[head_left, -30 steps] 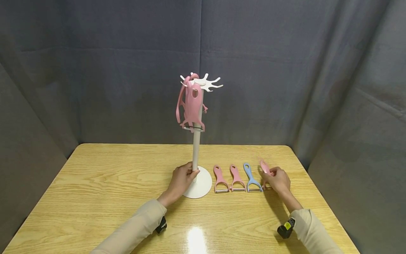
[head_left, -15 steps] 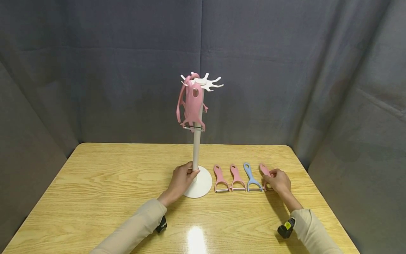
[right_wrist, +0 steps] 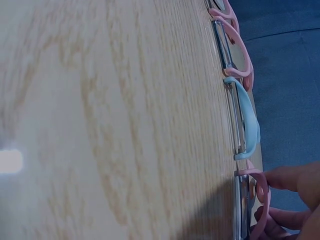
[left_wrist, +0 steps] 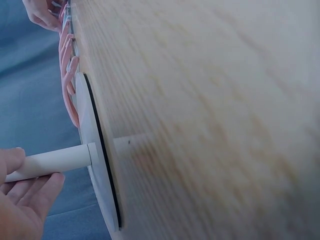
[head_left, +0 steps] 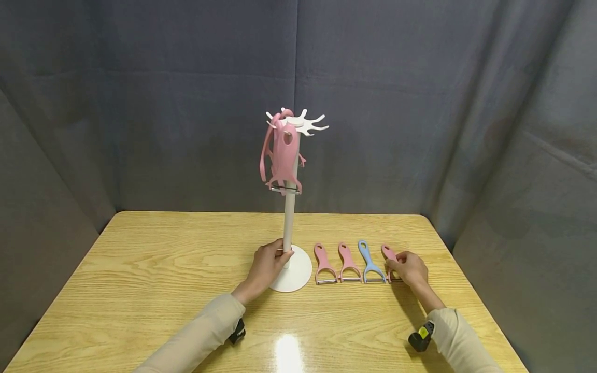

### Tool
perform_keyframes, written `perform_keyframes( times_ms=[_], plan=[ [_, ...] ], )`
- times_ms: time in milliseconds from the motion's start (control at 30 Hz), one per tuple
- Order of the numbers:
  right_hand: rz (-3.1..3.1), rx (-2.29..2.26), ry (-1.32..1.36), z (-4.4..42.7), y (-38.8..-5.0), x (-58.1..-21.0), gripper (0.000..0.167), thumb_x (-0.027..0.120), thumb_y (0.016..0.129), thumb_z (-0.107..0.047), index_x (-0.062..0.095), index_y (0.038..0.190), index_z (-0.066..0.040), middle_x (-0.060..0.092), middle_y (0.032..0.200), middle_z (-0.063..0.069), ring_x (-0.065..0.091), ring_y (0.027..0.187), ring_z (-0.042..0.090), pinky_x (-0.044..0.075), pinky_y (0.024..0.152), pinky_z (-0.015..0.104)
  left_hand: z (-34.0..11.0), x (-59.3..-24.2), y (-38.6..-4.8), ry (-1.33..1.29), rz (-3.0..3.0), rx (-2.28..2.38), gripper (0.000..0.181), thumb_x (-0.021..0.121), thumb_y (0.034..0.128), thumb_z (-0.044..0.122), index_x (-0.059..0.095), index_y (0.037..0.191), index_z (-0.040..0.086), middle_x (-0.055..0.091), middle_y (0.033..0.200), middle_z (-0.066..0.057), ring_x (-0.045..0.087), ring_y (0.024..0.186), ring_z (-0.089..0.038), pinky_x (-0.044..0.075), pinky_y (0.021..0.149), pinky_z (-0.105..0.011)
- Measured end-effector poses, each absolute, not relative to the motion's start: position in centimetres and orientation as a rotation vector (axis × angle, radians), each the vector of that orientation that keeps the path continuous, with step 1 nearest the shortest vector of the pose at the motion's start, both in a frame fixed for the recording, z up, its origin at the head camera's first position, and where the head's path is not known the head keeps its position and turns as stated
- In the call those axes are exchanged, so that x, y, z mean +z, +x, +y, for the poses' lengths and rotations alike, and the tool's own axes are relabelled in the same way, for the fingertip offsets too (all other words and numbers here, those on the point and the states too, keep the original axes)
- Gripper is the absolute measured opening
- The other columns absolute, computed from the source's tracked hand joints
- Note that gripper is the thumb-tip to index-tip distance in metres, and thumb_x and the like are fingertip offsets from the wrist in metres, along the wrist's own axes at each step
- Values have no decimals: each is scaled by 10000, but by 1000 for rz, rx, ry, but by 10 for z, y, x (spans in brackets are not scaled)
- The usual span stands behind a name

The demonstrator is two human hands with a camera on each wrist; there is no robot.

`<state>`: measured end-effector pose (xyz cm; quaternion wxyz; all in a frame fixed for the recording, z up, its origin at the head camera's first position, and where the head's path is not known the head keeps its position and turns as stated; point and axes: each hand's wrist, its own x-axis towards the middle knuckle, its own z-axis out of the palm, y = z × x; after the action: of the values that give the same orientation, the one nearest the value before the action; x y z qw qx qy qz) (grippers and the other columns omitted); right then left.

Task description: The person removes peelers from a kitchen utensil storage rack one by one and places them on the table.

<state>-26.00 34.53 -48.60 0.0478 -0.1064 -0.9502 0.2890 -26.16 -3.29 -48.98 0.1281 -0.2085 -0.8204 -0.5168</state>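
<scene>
My left hand (head_left: 267, 265) grips the lower pole of a white stand (head_left: 289, 217), just above its round base. Pink peelers (head_left: 285, 155) hang overlapping from the left and front hooks at the stand's top. At the right end of a row on the table, my right hand (head_left: 409, 267) pinches a pink peeler (head_left: 388, 252) between thumb and fingers; in the right wrist view its blade end lies on the wood. Next to it lies a blue peeler (head_left: 367, 254). Two more pink peelers, one in the middle (head_left: 345, 253) and one nearest the base (head_left: 321, 254), complete the row.
White hooks (head_left: 314, 123) on the right of the stand's top carry nothing. The wooden table (head_left: 163, 269) ends at a grey curtain (head_left: 186, 129) behind and at both sides. A bright reflection shows near the front.
The pink peeler in my right hand has come down, its handle end sinking toward the table in line with the others. My left hand stays on the pole.
</scene>
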Motion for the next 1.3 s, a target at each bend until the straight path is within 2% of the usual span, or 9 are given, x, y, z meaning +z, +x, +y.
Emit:
perform_keyframes(
  times_ms=[633, 800, 933, 1300],
  plan=[
    [-2890, 871, -322, 343, -258, -485, 416, 673, 917, -254, 613, 1097, 116, 620, 868, 168, 561, 779, 307, 417, 631, 371, -33, -488, -262, -620, -2392, -1483, 213, 672, 944, 53, 646, 1090, -100, 701, 1039, -228, 715, 924, -324, 600, 745, -325],
    [-2885, 864, -303, 342, -256, -483, 421, 614, 949, -247, 590, 1134, 131, 645, 968, 260, 606, 860, 390, 480, 707, 459, -34, -485, -261, -620, -2399, -1478, 198, 671, 944, 47, 646, 1077, -96, 701, 1031, -226, 715, 922, -323, 602, 749, -331],
    [-2879, 877, -301, 342, -256, -482, 398, 566, 966, -228, 583, 1147, 126, 642, 1033, 297, 608, 918, 434, 480, 768, 520, -34, -485, -262, -613, -2405, -1467, 185, 671, 945, 52, 650, 1073, -80, 702, 1030, -218, 714, 926, -318, 600, 754, -322],
    [-2777, 877, -286, 340, -259, -484, 296, 548, 937, -154, 631, 1108, 73, 669, 933, 232, 620, 846, 377, 472, 727, 486, -33, -488, -262, -602, -2429, -1471, 205, 668, 949, 59, 644, 1092, -86, 697, 1042, -224, 710, 941, -324, 599, 759, -321]
  ],
)
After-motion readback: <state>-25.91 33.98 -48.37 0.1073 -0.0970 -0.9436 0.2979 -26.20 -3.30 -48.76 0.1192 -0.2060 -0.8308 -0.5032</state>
